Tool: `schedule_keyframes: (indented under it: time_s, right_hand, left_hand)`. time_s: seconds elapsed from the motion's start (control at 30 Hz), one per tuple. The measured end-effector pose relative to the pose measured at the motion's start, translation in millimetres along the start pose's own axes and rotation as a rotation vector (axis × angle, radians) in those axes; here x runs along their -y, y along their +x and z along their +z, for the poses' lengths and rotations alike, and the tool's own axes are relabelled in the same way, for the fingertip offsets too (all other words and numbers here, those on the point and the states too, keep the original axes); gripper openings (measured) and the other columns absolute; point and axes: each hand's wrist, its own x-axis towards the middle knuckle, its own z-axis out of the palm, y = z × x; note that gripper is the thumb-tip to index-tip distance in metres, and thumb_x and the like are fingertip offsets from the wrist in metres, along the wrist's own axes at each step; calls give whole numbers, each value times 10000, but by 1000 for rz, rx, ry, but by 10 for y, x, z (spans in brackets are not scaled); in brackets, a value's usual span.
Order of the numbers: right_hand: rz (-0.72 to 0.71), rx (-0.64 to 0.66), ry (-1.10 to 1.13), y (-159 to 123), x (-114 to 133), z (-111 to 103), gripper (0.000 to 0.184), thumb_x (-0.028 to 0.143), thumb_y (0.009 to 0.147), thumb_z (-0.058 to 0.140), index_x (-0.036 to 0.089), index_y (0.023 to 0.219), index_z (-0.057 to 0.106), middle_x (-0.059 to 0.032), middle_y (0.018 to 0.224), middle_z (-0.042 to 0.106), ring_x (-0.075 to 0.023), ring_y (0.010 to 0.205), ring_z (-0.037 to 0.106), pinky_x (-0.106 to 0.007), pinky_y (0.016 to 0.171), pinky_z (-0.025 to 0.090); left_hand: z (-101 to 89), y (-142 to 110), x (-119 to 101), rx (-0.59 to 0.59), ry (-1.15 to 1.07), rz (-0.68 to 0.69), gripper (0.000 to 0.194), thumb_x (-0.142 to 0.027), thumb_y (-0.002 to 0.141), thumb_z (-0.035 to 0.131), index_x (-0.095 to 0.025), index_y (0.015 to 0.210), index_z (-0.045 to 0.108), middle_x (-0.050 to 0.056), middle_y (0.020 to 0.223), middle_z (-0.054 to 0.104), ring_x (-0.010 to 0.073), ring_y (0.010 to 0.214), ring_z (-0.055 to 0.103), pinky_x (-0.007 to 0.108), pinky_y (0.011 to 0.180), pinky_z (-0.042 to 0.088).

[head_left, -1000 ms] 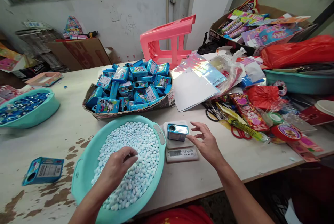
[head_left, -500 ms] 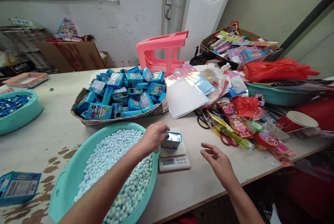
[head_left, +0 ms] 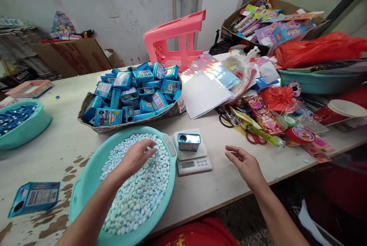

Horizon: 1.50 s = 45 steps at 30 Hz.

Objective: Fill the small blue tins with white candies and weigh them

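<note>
My left hand (head_left: 139, 156) hovers over the pale blue candies (head_left: 143, 196) in a turquoise basin (head_left: 169, 185). Its fingers are loosely bent and apart, with nothing visible in them. On the white digital kitchen scale (head_left: 195, 165) stands a small blue box (head_left: 189, 142), a round hole in its top. My right hand (head_left: 243, 164) is held above the table to the right of the scale, fingers apart and holding nothing.
Behind the basin, a carton (head_left: 129, 125) is heaped with similar blue boxes. A flattened blue box (head_left: 36, 198) lies at left, near another turquoise basin (head_left: 37, 127). White sheets (head_left: 205, 95), red-handled scissors (head_left: 255, 138) and assorted packets lie at right. A pink stool (head_left: 174, 36) stands behind.
My left hand has let go of the box on the scale and moved left over the candies. My right hand stays open beside the scale. The camera view has shifted slightly.
</note>
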Motion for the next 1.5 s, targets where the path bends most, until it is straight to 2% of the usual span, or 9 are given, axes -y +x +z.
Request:
schedule_keyframes:
  time_s: [0.1, 0.23, 0.57, 0.63, 0.77, 0.93, 1.1, 1.33, 1.5]
  right_hand:
    - [-3, -6, 6, -4, -17, 6, 494, 528, 733, 667, 162, 1064, 649, -108, 1008, 684, -230, 887, 621, -343, 758, 502]
    - [-4, 3, 11, -10, -4, 14, 484, 530, 733, 664, 171, 1057, 647, -106, 1043, 678, -231, 914, 616, -346, 775, 501]
    - [15, 26, 16, -20, -25, 36, 506, 543, 742, 658, 169, 1082, 634, -108, 1029, 681, -240, 927, 619, -358, 801, 497]
    - [25, 38, 18, -19, -42, 38, 512, 547, 745, 655, 170, 1091, 626, -107, 1043, 676, -238, 940, 614, -354, 810, 492]
    - [22, 44, 17, -12, -41, 48, 509, 555, 735, 661, 172, 1069, 635, -107, 1060, 673, -238, 945, 615, -338, 793, 499]
    - [-3, 50, 3, -18, 7, 57, 509, 563, 740, 650, 171, 1063, 639, -100, 1009, 686, -234, 899, 632, -334, 759, 515]
    - [5, 10, 0, -29, -22, -21, 512, 565, 723, 659, 169, 1048, 652, -101, 968, 695, -245, 896, 638, -340, 749, 522]
    - [53, -11, 19, -10, -42, -72, 524, 559, 695, 676, 158, 1032, 657, -115, 985, 692, -243, 895, 628, -342, 749, 511]
    - [33, -4, 39, 0, 14, -9, 519, 553, 697, 676, 159, 1034, 661, -108, 979, 693, -232, 865, 624, -343, 746, 507]
  left_hand:
    - [105, -106, 158, 119, 97, -44, 370, -394, 779, 519, -220, 1094, 609, 66, 1089, 616, 233, 897, 586, 315, 734, 446]
    - [160, -211, 169, 167, 128, -33, 269, -345, 776, 495, -215, 972, 624, 59, 1005, 620, 228, 854, 574, 313, 715, 424]
    - [80, -279, 195, 51, 78, -107, 316, -287, 769, 450, -222, 1060, 557, 28, 892, 643, 195, 745, 581, 278, 617, 386]
    - [53, -260, 167, 39, 54, -102, 239, -285, 772, 454, -212, 956, 587, 26, 850, 642, 192, 736, 575, 276, 612, 382]
    - [15, -114, -100, 12, -24, 25, 168, -287, 780, 477, -204, 772, 623, 26, 826, 644, 187, 754, 569, 277, 636, 396]
    - [123, 298, -598, -24, -23, 332, 233, -150, 756, 448, -207, 855, 651, 31, 870, 611, 159, 757, 542, 263, 650, 394]
    - [233, 558, -815, -10, 117, 402, 282, -89, 732, 449, -208, 896, 644, 37, 900, 601, 170, 804, 544, 261, 655, 386]
    - [8, 340, -496, -97, 102, 247, 200, -213, 818, 436, -209, 898, 620, 38, 922, 629, 187, 818, 573, 281, 684, 398]
    - [75, 24, -75, 120, 201, -9, 263, -331, 776, 517, -195, 978, 616, 77, 996, 637, 237, 843, 593, 311, 694, 422]
